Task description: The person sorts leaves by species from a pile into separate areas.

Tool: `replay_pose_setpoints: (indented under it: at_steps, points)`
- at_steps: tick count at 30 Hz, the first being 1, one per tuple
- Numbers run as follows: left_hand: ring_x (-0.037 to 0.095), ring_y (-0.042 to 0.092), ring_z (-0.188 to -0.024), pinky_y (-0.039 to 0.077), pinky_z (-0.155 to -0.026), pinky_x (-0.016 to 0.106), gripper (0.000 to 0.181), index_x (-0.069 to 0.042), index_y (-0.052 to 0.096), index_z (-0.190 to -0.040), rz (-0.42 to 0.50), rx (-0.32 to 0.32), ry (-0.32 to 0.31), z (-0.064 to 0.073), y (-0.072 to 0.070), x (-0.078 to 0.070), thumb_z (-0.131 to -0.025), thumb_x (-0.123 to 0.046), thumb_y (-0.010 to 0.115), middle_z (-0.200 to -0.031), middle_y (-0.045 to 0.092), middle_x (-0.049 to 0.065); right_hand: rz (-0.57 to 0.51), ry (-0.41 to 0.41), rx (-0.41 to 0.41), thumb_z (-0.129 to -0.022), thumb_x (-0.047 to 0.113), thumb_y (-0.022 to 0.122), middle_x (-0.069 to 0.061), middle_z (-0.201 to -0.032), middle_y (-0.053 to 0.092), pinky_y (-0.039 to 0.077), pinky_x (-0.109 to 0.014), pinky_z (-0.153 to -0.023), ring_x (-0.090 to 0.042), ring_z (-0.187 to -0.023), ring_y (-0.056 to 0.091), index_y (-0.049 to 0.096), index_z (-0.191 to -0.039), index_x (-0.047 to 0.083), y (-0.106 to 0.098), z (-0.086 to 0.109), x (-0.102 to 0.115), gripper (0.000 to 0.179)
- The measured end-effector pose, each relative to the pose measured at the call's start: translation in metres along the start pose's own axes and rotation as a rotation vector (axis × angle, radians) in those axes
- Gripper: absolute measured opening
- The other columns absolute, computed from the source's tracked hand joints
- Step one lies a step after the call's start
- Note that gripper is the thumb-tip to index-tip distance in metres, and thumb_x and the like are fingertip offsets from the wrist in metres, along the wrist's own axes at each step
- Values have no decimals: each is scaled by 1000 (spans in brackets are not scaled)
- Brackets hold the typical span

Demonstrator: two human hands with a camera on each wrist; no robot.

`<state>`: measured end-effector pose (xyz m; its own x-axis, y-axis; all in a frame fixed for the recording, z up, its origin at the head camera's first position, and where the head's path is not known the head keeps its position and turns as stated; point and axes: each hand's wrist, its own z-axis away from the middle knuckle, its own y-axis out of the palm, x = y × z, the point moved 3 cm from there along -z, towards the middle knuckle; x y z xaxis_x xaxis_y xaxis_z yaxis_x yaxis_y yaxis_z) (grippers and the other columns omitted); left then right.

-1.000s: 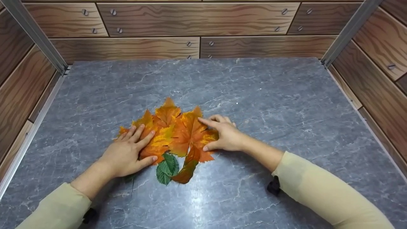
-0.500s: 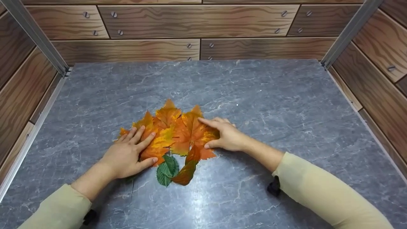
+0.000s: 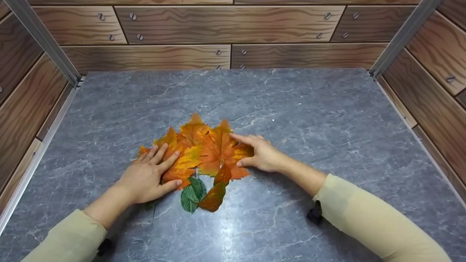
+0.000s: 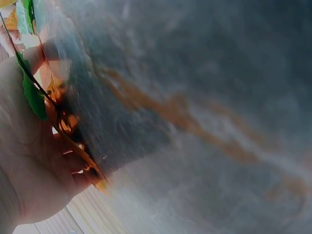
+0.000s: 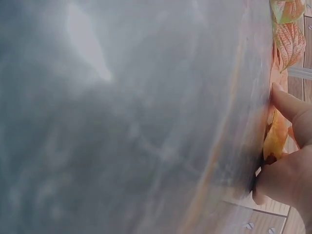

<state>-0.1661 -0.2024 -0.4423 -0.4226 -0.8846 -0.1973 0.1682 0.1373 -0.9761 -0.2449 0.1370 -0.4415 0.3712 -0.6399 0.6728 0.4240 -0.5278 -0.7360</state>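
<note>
A grey marbled table (image 3: 327, 109), veined with fine white streaks, fills most of the scene. A bright patch of glare lies on its near part, and two small white specks (image 3: 273, 120) sit to the right of the middle. Beyond its far edge stands a wood-plank-patterned far wall (image 3: 233, 25) with slotted screw heads; a similarly patterned left wall (image 3: 22, 109) and right wall (image 3: 437, 54) flank the table. A left metal post (image 3: 51, 43) and a right metal post (image 3: 404, 40) slant upward in view from the far corners, and a pale strip (image 3: 32, 171) runs along the left side.

A spread of orange-and-yellow maple leaves (image 3: 221, 145) lies on the table, slightly left of the middle. At its near side are green serrated leaves (image 3: 192, 196) and, just right of them, a curled brownish-green leaf (image 3: 214, 196).

The left hand (image 3: 143, 176) rests palm down across the left part of the maple leaves, fingers extended and apart, gripping nothing. The right hand (image 3: 260, 154) is at their right edge, thumb and index finger well apart and touching the leaves without pinching; its other fingers are partly hidden. Pale sleeves (image 3: 371, 218) cover both forearms.
</note>
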Motion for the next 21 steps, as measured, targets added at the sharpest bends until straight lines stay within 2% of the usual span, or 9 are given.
replay_pose_setpoints:
  at_steps: [6,12,21]
  points:
    - [51,21,-156,29,-119,72,86,-19,30,-169,1,-3,1,0,0,1,-104,-71,48,-172,19,26,-30,4,-6,-87,21,90,-11,-160,51,32,-58,-122,-38,-141,47,41,-166,25,0,-3,-1,93]
    - [50,21,-156,27,-120,70,86,-19,31,-169,5,-1,-5,-1,2,2,-103,-71,49,-172,19,25,-113,-11,-16,-86,10,89,-14,-161,49,30,-54,-124,-37,-147,45,43,-165,21,0,-5,-3,92]
    - [51,21,-156,28,-120,70,86,-20,30,-169,5,1,-4,-1,1,1,-103,-71,49,-172,19,24,-185,-9,-49,-88,-1,83,-14,-160,50,42,-49,-118,-33,-139,54,46,-163,23,-4,-6,-1,87]
